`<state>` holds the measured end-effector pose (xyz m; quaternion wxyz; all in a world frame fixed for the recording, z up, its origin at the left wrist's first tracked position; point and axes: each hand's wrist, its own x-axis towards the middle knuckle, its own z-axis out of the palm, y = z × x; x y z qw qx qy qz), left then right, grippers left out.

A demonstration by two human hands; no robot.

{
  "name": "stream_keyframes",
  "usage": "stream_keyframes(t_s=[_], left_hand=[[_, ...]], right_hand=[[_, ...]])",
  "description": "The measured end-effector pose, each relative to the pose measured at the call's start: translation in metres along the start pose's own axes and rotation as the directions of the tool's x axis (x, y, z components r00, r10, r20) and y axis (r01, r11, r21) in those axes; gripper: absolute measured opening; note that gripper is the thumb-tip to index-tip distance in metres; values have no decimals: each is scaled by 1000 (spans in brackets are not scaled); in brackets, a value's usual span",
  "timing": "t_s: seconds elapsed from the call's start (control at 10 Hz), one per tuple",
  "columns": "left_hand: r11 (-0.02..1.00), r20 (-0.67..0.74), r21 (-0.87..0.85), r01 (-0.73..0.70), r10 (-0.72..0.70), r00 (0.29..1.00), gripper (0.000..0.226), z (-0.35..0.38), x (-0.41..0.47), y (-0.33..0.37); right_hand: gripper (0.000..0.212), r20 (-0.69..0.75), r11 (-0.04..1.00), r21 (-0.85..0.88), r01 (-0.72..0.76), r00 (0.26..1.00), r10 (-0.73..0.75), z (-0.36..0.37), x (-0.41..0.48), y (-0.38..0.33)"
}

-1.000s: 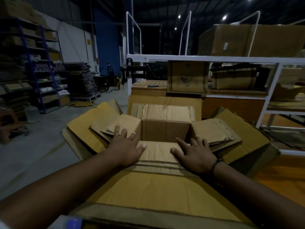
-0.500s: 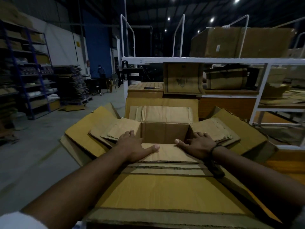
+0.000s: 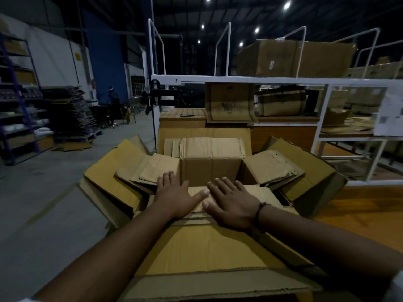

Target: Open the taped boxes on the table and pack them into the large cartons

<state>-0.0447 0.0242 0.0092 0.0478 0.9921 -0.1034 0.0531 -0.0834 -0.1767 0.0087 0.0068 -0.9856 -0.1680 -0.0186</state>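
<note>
The hall is lying in dim light, with small ceiling lamps (image 3: 287,5) glowing overhead. A grey concrete floor (image 3: 43,192) is stretching away on the left toward blue shelving (image 3: 19,105) and a stack of flattened cardboard (image 3: 69,110), where a far-off person (image 3: 113,94) is standing. Straight ahead, a white metal rack (image 3: 239,79) is carrying brown cartons. The orange wooden desk (image 3: 359,210) is showing bare to the right.

The large carton (image 3: 207,247) is sitting toward the desk's left edge, its flaps spreading wide, the left ones hanging out over the floor. Nested inside it, the smaller box (image 3: 211,168) is standing open, its own flaps folding outward on all four sides.

Both arms are reaching in from the near edge. The left hand (image 3: 176,197) is lying palm down on the box's near flap at its left corner, fingers (image 3: 166,178) straight and gripping nothing, their tips touching the left flap. The right hand (image 3: 231,203), with a dark wristband (image 3: 259,211), is pressing flat on the same flap just beside it, fingers (image 3: 220,184) spreading loosely toward the box's opening. The two thumbs are lying almost together.
</note>
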Motion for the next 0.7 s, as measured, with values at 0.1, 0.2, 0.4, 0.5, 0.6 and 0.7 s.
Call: stream_keyframes(t_s=[0.1, 0.2, 0.4, 0.5, 0.6, 0.7], left_hand=[[998, -86, -46, -42, 38, 996, 89, 10, -10, -1], [997, -105, -50, -62, 56, 993, 82, 12, -16, -1], [999, 49, 19, -34, 33, 998, 84, -4, -41, -3], [995, 140, 95, -36, 22, 990, 84, -21, -63, -7], [1000, 132, 27, -9, 5, 991, 81, -41, -88, -11], [1000, 18, 3, -7, 7, 1000, 80, -65, -107, 0]], right_hand=[[85, -92, 999, -29, 39, 995, -42, 9, -4, -8], [85, -116, 998, -42, 40, 992, -45, 7, -6, -10], [83, 33, 999, -6, 35, 999, -35, -20, -15, -16], [72, 113, 999, 6, 36, 993, -36, -43, -29, -22], [69, 137, 997, 73, 11, 990, -21, -59, -54, -28], [77, 99, 997, 77, -14, 995, 6, -74, -81, -29]])
